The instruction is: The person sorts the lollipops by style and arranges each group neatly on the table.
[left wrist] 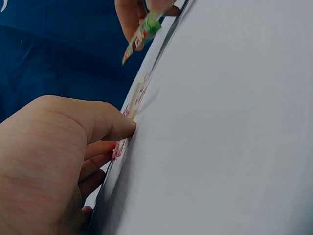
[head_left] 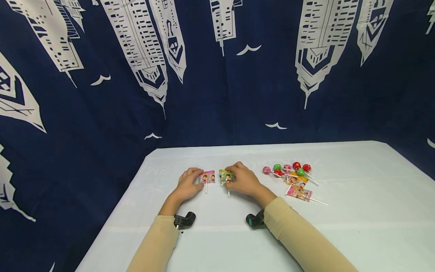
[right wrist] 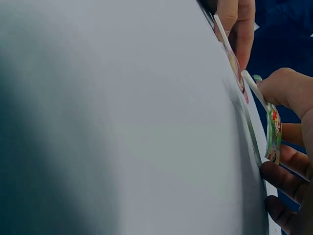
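On the white table, my left hand (head_left: 187,185) holds the left edge of a lollipop in a flat pink wrapper (head_left: 210,176), thumb near the stick. Its white stick points toward me. Just to the right, my right hand (head_left: 246,181) pinches a lollipop in a green wrapper (head_left: 222,176) between thumb and fingers. In the right wrist view the green wrapper (right wrist: 273,134) is slightly raised off the table, while the pink one (right wrist: 235,68) lies against the surface. A small gap separates the two wrappers. My left thumb partly covers the pink wrapper (left wrist: 139,94) in the left wrist view.
Right of my right hand lies a loose pile of lollipops: round red ones (head_left: 307,167), green ones (head_left: 301,172), a pink one (head_left: 266,170), and flat orange (head_left: 299,180) and pink packets (head_left: 299,193). A dark blue printed cloth (head_left: 224,94) hangs behind the table (head_left: 367,226).
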The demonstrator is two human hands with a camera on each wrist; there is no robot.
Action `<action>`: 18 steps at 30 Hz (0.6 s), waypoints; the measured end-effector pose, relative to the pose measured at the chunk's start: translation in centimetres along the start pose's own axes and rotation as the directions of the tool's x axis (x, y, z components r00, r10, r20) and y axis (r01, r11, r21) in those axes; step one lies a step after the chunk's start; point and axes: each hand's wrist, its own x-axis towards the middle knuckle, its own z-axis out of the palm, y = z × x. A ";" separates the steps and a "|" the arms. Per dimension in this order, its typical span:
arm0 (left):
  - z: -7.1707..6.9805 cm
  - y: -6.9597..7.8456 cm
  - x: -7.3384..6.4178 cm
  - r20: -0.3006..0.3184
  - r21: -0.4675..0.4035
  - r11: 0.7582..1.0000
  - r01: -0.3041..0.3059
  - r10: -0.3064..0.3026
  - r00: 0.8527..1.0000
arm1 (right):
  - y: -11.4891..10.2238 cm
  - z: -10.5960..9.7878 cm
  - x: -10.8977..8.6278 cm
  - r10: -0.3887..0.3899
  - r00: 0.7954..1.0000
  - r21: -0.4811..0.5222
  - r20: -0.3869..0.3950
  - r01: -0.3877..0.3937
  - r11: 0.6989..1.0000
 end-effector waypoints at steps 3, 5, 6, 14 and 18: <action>-0.1 0.0 0.0 0.005 -0.002 1.000 -0.002 0.002 1.000 | -0.5 0.3 0.3 0.022 1.000 -0.018 0.001 -0.022 1.000; -0.2 0.0 0.0 0.007 0.000 1.000 0.006 -0.006 1.000 | -0.7 0.5 0.6 0.032 0.999 -0.031 0.000 -0.032 0.999; -0.2 0.0 0.0 0.005 0.002 1.000 0.007 -0.007 1.000 | -0.9 0.6 0.7 0.036 0.999 -0.031 -0.002 -0.036 0.999; -0.2 0.1 0.2 0.001 -0.008 1.000 0.014 -0.014 1.000 | -1.3 1.2 1.5 0.079 0.997 -0.047 -0.001 -0.079 0.996; 0.0 0.1 0.2 0.004 0.002 1.000 0.014 -0.014 1.000 | -1.4 1.5 1.6 0.094 0.996 -0.057 -0.001 -0.094 0.994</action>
